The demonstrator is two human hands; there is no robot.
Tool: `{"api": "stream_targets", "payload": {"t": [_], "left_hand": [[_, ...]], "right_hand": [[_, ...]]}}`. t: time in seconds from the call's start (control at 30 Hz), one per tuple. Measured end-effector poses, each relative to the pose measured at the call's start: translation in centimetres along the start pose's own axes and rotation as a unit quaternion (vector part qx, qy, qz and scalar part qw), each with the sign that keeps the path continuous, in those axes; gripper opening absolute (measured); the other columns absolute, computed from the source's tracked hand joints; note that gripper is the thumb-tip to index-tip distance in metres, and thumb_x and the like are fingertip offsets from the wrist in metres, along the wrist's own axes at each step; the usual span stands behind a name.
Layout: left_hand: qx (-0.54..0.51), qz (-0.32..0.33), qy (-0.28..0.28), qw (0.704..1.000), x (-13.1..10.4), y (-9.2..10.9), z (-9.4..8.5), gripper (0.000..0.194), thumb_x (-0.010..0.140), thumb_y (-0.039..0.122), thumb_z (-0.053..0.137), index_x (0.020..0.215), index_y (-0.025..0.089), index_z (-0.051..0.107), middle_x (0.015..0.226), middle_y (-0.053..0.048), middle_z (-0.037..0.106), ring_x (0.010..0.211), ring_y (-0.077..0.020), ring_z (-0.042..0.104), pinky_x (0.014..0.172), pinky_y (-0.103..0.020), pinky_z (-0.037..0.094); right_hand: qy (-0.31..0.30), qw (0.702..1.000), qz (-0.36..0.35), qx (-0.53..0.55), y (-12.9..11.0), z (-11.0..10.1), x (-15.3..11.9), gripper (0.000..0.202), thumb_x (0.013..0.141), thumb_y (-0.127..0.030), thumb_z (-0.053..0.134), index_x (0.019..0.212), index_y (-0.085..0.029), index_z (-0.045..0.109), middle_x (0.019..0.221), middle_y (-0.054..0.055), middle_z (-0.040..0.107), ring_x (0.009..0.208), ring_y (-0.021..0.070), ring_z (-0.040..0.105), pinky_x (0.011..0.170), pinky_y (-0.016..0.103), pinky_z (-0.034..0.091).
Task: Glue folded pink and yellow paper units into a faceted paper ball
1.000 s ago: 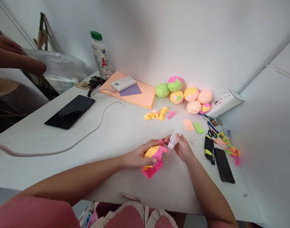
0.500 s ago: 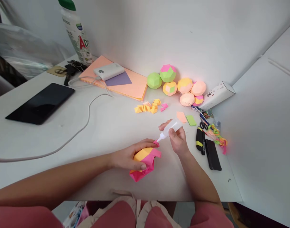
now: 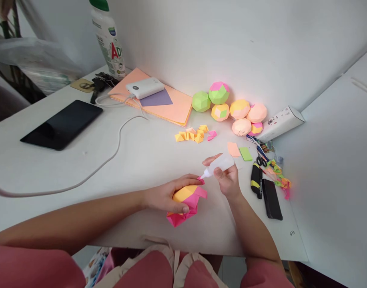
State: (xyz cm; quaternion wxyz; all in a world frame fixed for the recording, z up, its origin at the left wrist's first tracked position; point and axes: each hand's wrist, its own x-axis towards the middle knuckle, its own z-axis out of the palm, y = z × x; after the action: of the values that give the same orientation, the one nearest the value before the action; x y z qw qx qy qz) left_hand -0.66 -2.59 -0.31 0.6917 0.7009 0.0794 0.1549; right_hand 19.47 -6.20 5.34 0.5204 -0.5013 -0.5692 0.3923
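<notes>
My left hand (image 3: 168, 196) is wrapped round a partly open ball of folded pink and orange paper (image 3: 187, 200), close to the table's front edge. Between my right thumb and fingers is a small translucent white bottle (image 3: 221, 163), tilted down to the left. Its narrow nozzle touches or nearly touches a small pink flap (image 3: 200, 180) by my left fingertips. My right hand (image 3: 228, 180) is closed on the bottle's body. Several folded yellow paper pieces (image 3: 191, 135) and pink ones (image 3: 211, 135) lie beyond my hands.
Several finished paper balls (image 3: 219, 93) rest against the wall. Peach sheets (image 3: 177, 109) hold a power bank (image 3: 145, 87); its cable crosses the left side near a black tablet (image 3: 63, 124). At right are a cutter (image 3: 255, 178), scissors (image 3: 261, 161) and a black case (image 3: 271, 199).
The view has shifted slightly, so the scene sits a little further right. The bottle is tilted a little flatter; both hands keep their hold.
</notes>
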Motion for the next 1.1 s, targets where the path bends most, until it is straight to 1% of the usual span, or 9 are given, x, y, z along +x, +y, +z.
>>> {"api": "stream_targets", "payload": {"t": [0.2, 0.4, 0.57, 0.67, 0.8, 0.97, 1.1], "left_hand": [[0.006, -0.001, 0.001, 1.000, 0.01, 0.08, 0.03, 0.072, 0.073, 0.049, 0.064, 0.136, 0.025, 0.039, 0.141, -0.011, 0.028, 0.129, -0.0321, 0.033, 0.101, -0.041, 0.038], [0.000, 0.000, -0.001, 1.000, 0.02, 0.00, 0.02, 0.071, 0.074, 0.049, 0.063, 0.136, 0.026, 0.038, 0.141, -0.011, 0.028, 0.127, -0.0315, 0.034, 0.100, -0.040, 0.040], [0.004, -0.005, -0.002, 1.000, -0.05, -0.17, -0.02, 0.073, 0.073, 0.049, 0.064, 0.137, 0.025, 0.037, 0.142, -0.011, 0.026, 0.129, -0.0326, 0.032, 0.101, -0.042, 0.039], [0.006, -0.003, 0.000, 1.000, -0.05, -0.13, -0.04, 0.072, 0.073, 0.049, 0.064, 0.137, 0.025, 0.038, 0.142, -0.011, 0.026, 0.128, -0.0330, 0.033, 0.101, -0.042, 0.039], [0.008, -0.001, 0.000, 1.000, -0.06, -0.07, -0.03, 0.071, 0.073, 0.047, 0.064, 0.137, 0.026, 0.038, 0.141, -0.011, 0.028, 0.128, -0.0324, 0.033, 0.100, -0.042, 0.039], [0.009, -0.014, 0.004, 1.000, -0.04, 0.02, -0.02, 0.073, 0.072, 0.049, 0.064, 0.137, 0.027, 0.039, 0.141, -0.011, 0.029, 0.127, -0.0334, 0.035, 0.098, -0.042, 0.041], [0.009, -0.013, 0.008, 1.000, -0.02, 0.13, 0.00, 0.071, 0.073, 0.048, 0.064, 0.136, 0.027, 0.040, 0.142, -0.010, 0.029, 0.129, -0.0340, 0.033, 0.100, -0.043, 0.040]], "right_hand": [[0.008, 1.000, 0.005, 0.000, 0.10, 0.05, -0.03, 0.029, 0.078, -0.046, 0.061, 0.091, -0.022, 0.053, 0.085, 0.006, 0.068, 0.088, 0.0236, 0.062, 0.081, 0.045, 0.048], [-0.018, 1.000, 0.005, 0.017, -0.17, -0.12, -0.09, 0.022, 0.081, -0.039, 0.060, 0.093, -0.021, 0.054, 0.083, 0.005, 0.067, 0.084, 0.0216, 0.062, 0.079, 0.043, 0.048], [-0.012, 1.000, -0.008, 0.015, -0.31, 0.48, -0.10, 0.024, 0.079, -0.041, 0.062, 0.090, -0.021, 0.054, 0.084, 0.006, 0.066, 0.085, 0.0223, 0.062, 0.077, 0.042, 0.048], [-0.011, 1.000, 0.000, 0.003, -0.35, 0.32, -0.03, 0.026, 0.078, -0.044, 0.062, 0.089, -0.021, 0.054, 0.083, 0.006, 0.066, 0.084, 0.0227, 0.062, 0.077, 0.042, 0.048], [-0.013, 1.000, 0.018, 0.002, -0.30, -0.11, 0.03, 0.027, 0.078, -0.044, 0.062, 0.093, -0.022, 0.052, 0.081, 0.005, 0.067, 0.082, 0.0221, 0.062, 0.077, 0.042, 0.048], [-0.005, 1.000, 0.016, -0.004, -0.02, 0.25, 0.00, 0.027, 0.078, -0.044, 0.061, 0.091, -0.022, 0.051, 0.084, 0.006, 0.067, 0.086, 0.0228, 0.061, 0.079, 0.043, 0.048], [0.002, 1.000, 0.014, -0.005, 0.12, 0.20, -0.03, 0.029, 0.078, -0.045, 0.061, 0.091, -0.022, 0.051, 0.083, 0.005, 0.067, 0.086, 0.0227, 0.061, 0.079, 0.043, 0.048]]}}
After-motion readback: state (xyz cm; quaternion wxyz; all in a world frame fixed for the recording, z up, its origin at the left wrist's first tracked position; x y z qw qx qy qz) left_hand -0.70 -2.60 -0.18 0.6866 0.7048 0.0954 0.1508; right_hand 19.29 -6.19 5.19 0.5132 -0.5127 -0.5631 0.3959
